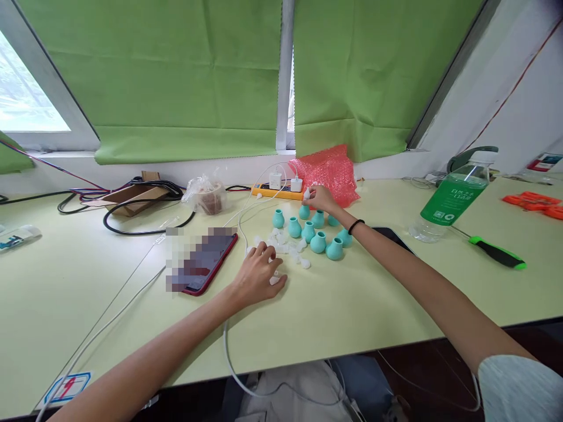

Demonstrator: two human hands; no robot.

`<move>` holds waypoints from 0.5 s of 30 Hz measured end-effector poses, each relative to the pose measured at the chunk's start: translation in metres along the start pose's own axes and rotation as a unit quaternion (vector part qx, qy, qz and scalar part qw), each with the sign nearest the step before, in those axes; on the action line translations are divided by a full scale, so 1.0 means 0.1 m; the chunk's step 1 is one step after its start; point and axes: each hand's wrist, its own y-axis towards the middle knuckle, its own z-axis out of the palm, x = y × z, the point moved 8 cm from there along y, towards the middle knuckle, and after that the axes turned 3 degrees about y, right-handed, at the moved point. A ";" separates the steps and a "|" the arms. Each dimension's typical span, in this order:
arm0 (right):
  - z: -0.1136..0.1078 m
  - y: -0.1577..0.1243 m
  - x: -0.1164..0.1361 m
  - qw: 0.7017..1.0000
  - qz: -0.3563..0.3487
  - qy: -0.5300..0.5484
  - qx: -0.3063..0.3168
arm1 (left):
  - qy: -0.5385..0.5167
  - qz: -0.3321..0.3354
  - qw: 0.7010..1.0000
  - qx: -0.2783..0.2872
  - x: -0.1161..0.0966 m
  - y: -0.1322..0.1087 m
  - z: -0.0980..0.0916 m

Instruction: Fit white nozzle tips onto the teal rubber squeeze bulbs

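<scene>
Several small teal vase-shaped pieces (318, 242) stand on the table, their openings upward. To their left lies a loose group of small translucent white pieces (281, 241). My left hand (259, 275) rests at the near left side of that group, fingers bent and apart, with a white piece by its thumb and fingertips. My right hand (320, 199) reaches to the back of the teal pieces. Its fingertips pinch a small white piece (307, 192) just above the rearmost teal piece (304, 211).
A phone (211, 264) lies left of my left hand, with white cables around it. Behind are an orange power strip (277, 192) and red bubble wrap (328, 173). A bottle (455, 196) and a screwdriver (497, 252) are at right; another dark device (391, 237) lies under my right forearm.
</scene>
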 end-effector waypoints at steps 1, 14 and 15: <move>0.01 0.00 -0.01 1.000 0.000 -0.009 0.002 | 0.007 -0.005 1.000 0.004 0.01 0.00 0.00; 0.05 -1.46 1.07 0.944 -0.258 -0.191 0.078 | 0.015 0.067 0.996 0.063 -0.02 0.04 0.11; 0.15 -1.58 1.07 0.935 -0.261 -0.216 0.103 | 0.005 0.072 0.995 0.065 -0.03 0.04 0.11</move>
